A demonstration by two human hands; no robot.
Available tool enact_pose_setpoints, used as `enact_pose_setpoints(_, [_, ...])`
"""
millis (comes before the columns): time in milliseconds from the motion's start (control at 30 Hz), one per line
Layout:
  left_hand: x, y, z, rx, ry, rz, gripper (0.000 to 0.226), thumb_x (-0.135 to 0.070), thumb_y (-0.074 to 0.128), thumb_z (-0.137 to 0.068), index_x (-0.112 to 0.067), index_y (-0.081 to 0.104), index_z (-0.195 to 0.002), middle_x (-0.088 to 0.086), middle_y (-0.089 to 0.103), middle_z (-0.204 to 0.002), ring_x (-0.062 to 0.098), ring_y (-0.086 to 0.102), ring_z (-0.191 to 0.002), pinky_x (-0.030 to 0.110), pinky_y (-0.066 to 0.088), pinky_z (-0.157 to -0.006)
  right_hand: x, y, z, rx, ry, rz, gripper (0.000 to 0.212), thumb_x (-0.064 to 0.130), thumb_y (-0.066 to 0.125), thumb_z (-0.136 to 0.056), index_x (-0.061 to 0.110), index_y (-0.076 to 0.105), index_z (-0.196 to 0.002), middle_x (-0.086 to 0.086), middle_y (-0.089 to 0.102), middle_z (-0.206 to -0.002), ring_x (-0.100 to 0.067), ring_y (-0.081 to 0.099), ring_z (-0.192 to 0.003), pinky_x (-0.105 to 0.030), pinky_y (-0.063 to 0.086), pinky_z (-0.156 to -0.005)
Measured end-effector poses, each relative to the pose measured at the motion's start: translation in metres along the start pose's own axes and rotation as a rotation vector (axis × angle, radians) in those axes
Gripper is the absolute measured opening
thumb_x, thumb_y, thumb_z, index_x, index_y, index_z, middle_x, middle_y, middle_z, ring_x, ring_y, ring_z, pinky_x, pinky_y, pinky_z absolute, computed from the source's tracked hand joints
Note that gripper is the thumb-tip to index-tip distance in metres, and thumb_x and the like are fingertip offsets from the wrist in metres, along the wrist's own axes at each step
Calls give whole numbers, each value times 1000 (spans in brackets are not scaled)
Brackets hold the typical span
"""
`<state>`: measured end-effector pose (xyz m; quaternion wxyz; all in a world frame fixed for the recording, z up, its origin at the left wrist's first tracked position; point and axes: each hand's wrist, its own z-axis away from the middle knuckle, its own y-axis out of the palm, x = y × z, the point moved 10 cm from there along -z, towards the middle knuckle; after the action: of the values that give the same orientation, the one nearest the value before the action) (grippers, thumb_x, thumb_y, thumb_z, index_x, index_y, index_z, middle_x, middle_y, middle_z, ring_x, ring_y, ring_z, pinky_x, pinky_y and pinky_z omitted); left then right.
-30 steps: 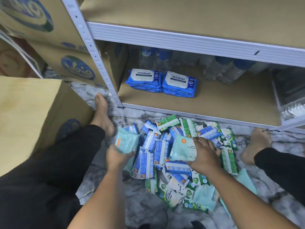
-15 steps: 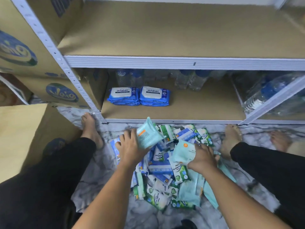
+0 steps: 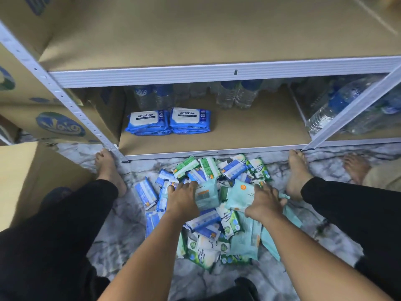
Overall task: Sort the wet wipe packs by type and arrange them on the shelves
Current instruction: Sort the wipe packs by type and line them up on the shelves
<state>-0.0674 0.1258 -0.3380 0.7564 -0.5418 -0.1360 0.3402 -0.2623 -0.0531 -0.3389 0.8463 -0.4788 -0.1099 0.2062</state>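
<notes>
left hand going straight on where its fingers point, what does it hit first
Likely the green pack at the far edge of the pile, just ahead of the left hand. If the hand is above the pile, which is unclear, the lower shelf's front rail comes first.

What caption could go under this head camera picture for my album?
Left hand and right hand grip teal packs over the floor pile, facing blue antabax packs on the lower shelf.

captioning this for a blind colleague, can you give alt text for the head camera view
A person's left hand holds one teal wipe pack, the right hand a second teal pack, above a mixed pile of wipe packs on the floor. Two stacks of blue antabax packs lie on the bottom shelf, water bottles behind.
</notes>
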Motion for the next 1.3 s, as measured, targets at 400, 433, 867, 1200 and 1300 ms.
enact_pose_setpoints(400, [-23,5,17,-36,214,124,65,-7,64,-74,-30,51,-134,-4,52,-130,20,43,-122,39,36,-100,-4,6,1,-31,-27,-4,97,40,80,-66,29,32,-150,0,36,-147,-24,28,-140,-47,32,-103])
enact_pose_setpoints(433, [-26,14,20,13,248,155,68,-12,68,-76,-34,50,-137,-5,51,-132,19,43,-124,38,37,-102,-4,10,1,-21,-31,1,99,39,79,-68,28,29,-152,0,36,-148,-24,26,-141,-47,32,-105])
enact_pose_setpoints(867, [6,54,12,198,0,13,131,-71,73,-70,-20,-8,-160,3,13,-164,30,14,-150,50,9,-124,-9,32,-6,-19,-85,-36,104,48,80,-68,26,24,-152,2,35,-145,-24,28,-140,-43,33,-103])
enact_pose_setpoints(1200, [-6,25,-2,89,65,101,112,-72,73,-62,-26,27,-153,-4,39,-149,23,33,-138,48,25,-118,-17,3,-12,-112,-94,13,95,44,75,-67,28,30,-149,3,39,-143,-20,30,-136,-40,31,-101])
enact_pose_setpoints(1300, [-20,14,-20,46,96,114,111,-70,74,-63,-26,28,-154,-4,39,-148,25,30,-138,49,25,-118,-22,-16,-28,-146,-89,15,92,38,74,-65,27,34,-148,4,38,-144,-19,29,-137,-40,30,-102])
